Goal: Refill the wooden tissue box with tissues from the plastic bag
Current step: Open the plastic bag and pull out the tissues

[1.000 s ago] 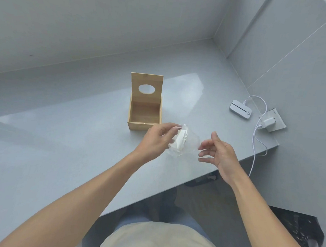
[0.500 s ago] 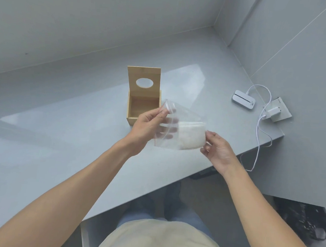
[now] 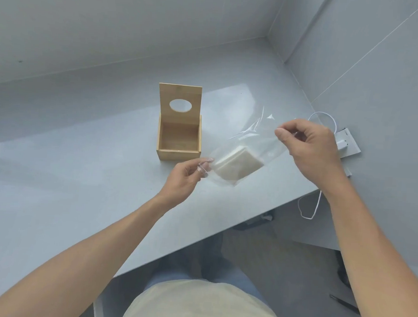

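The wooden tissue box (image 3: 178, 154) stands on the grey table (image 3: 79, 175) with its lid upright, showing an oval hole, and its inside looks bare. Just right of it I hold a clear plastic bag (image 3: 250, 141) in the air with a white stack of tissues (image 3: 237, 166) lying inside. My left hand (image 3: 187, 179) pinches the bag's lower left edge. My right hand (image 3: 311, 150) pinches the bag's upper right edge, higher and to the right.
A white charger plugged into a wall socket plate (image 3: 348, 144) lies behind my right hand, its white cable (image 3: 310, 208) hanging over the table edge. The table meets grey walls at the back and right. My lap and the floor lie below the front edge.
The bag has swung round: my right hand rose to grip the upper right edge, my left hand dropped to the lower left corner, and the tissues slid toward the bag's lower end.
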